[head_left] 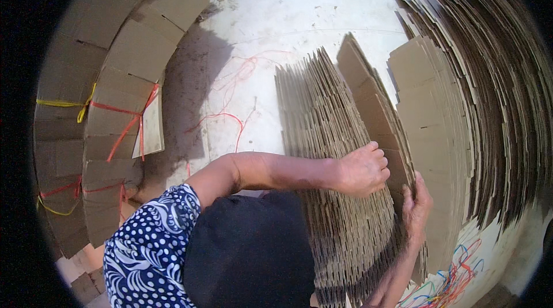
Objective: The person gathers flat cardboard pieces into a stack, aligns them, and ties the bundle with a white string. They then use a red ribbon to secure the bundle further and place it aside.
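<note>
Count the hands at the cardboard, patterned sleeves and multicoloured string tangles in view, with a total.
Hands: 2 (left hand, right hand)
Patterned sleeve: 1
Multicoloured string tangle: 1
Total: 4

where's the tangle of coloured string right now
In the head view, the string tangle lies at the lower right, below and right of the person's right hand and below the dark-edged cardboard sheets.
</note>
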